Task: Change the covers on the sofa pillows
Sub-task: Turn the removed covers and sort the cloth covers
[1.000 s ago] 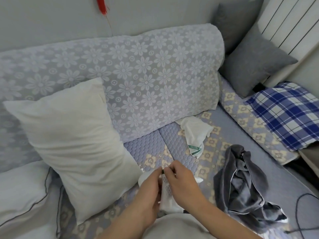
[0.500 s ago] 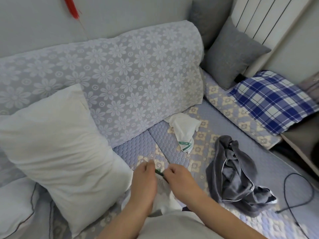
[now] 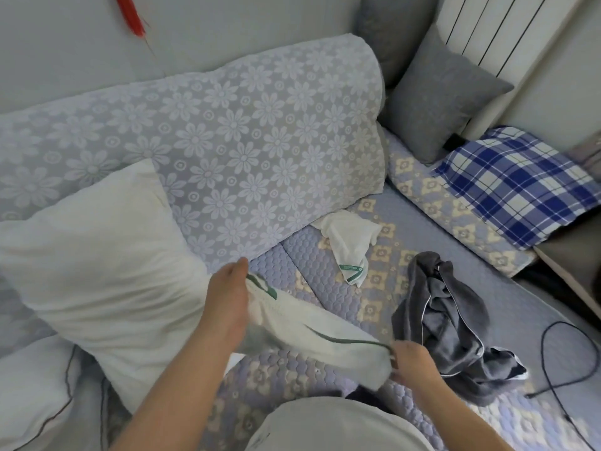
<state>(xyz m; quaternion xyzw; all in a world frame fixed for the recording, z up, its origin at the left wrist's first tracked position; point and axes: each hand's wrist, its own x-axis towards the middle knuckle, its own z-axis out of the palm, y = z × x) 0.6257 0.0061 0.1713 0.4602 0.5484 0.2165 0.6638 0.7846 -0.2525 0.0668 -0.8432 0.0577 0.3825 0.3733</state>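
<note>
A white pillow cover with green trim (image 3: 312,333) is stretched between my two hands above the sofa seat. My left hand (image 3: 227,304) grips its left end beside the bare white pillow (image 3: 97,275), which leans on the flowered backrest. My right hand (image 3: 413,362) pinches the cover's right corner at the green edge. A second white cover (image 3: 349,245) lies crumpled on the seat further back. A removed grey cover (image 3: 455,323) lies in a heap to the right.
A grey pillow (image 3: 439,96) and a blue plaid pillow (image 3: 520,183) sit at the sofa's right end. A white cushion with dark piping (image 3: 32,392) lies at the lower left. A black cable (image 3: 559,369) loops over the seat at the right.
My hands have moved apart, the left going left and the right going right and down. The white cover, bunched between them before, is now spread out in a long strip.
</note>
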